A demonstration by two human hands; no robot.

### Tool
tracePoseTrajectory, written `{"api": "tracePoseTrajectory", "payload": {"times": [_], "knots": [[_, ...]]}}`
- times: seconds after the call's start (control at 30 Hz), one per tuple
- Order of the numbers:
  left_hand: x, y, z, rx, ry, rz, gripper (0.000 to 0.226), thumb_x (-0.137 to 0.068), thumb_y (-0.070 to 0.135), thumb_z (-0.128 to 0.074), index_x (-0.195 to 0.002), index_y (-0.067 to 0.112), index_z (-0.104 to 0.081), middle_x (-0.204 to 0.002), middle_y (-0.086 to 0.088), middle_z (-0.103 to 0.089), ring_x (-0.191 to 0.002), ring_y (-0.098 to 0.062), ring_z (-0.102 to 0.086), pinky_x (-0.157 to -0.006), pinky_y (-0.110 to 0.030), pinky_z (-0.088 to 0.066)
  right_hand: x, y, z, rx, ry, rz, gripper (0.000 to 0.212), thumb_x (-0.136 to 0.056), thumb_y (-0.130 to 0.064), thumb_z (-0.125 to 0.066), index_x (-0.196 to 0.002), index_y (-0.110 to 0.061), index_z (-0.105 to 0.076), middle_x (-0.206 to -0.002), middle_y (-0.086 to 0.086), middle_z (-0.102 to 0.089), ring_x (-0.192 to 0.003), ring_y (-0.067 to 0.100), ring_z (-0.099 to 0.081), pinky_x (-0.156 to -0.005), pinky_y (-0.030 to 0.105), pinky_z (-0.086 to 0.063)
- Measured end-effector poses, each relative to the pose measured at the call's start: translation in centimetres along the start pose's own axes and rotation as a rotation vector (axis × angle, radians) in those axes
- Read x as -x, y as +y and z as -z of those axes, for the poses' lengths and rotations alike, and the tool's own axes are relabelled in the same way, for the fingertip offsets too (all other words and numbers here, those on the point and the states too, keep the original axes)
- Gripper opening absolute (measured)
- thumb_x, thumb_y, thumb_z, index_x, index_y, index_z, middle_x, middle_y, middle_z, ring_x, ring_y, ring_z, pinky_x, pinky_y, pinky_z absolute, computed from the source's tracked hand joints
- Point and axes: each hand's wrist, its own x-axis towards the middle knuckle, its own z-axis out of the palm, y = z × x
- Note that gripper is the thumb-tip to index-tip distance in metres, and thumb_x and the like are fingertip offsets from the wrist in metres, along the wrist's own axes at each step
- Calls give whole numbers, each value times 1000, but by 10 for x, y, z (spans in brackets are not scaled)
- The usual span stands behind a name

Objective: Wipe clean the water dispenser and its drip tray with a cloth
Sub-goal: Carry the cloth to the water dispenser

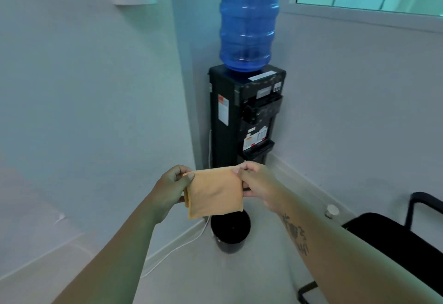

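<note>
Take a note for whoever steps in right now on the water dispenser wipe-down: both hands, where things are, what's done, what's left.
Left hand: pinches the upper left corner of the folded orange cloth.
Right hand: pinches its upper right corner.
The cloth hangs in the air in front of the black water dispenser, not touching it. The drip tray is at the lower front, and a black bin stands on the floor below.
Done: cloth folded and in hand.
Left: wipe the dispenser body, then the drip tray; no wiping seems started.
</note>
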Motion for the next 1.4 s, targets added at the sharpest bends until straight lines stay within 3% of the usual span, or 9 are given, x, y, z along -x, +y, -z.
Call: {"api": "tracePoseTrajectory", "payload": {"times": [0.2, 0.33, 0.53, 0.93, 1.07, 1.2, 1.4], "knots": [[-68, 52, -83, -125, 58, -48, 15, -100, 31, -52, -94, 24, -63, -104, -3, -62, -93, -23, -56, -85, -49, -54, -45, -14, 89, -65, 51, -7, 11, -96, -23, -60, -91, -14, -66, -94, 11, -68, -79, 21, -67, -70, 36, -60], [-128, 84, -109, -177, 121, -87, 14, -101, 30, -49, -98, 23, -61, -106, 2, -60, -92, -15, -53, -68, -29, -44, -90, -36, 115, -96, 84, 0, 16, -96, -22, -60, -97, -6, -64, -98, 15, -68, -75, 20, -68, -63, 32, -60], [-258, 132, -108, -185, 213, -142, 8, -97, 31, -58, -97, 26, -64, -100, 7, -61, -98, -19, -55, -78, -32, -39, -188, -80, 127, -166, 63, 15, 12, -97, -21, -59, -100, -10, -64, -105, 15, -68, -87, 27, -71, -71, 37, -62], [-456, 200, -93, -204, 293, -105, 16, -90, 37, -67, -101, 26, -64, -104, 5, -63, -101, -18, -56, -87, -33, -40, -368, -162, 138, -241, 67, -21, 15, -97, -17, -60, -103, -5, -65, -103, 17, -68, -85, 28, -71, -69, 32, -61], [-499, 211, -109, -181, 378, -88, 24, -90, 34, -70, -106, 18, -63, -103, 3, -61, -98, -19, -56, -81, -31, -39, -414, -177, 155, -272, 32, -65, 16, -96, -13, -60, -105, 1, -62, -99, 19, -67, -80, 26, -71, -64, 28, -61], [-532, 216, -132, -224, 498, -50, 17, -87, 31, -72, -96, 20, -62, -101, 1, -63, -96, -21, -59, -76, -30, -42, -458, -183, 177, -355, 32, -113, 18, -95, -6, -60, -108, 6, -59, -101, 23, -68, -80, 26, -70, -60, 25, -59], [-555, 225, -168, -270, 615, 11, 9, -90, 18, -63, -98, 13, -61, -90, 1, -60, -88, -22, -57, -57, -18, -37, -506, -194, 204, -553, 53, -232, 4, -92, 2, -60, -94, 1, -57, -90, 20, -67, -73, 23, -68, -58, 25, -59]]}}
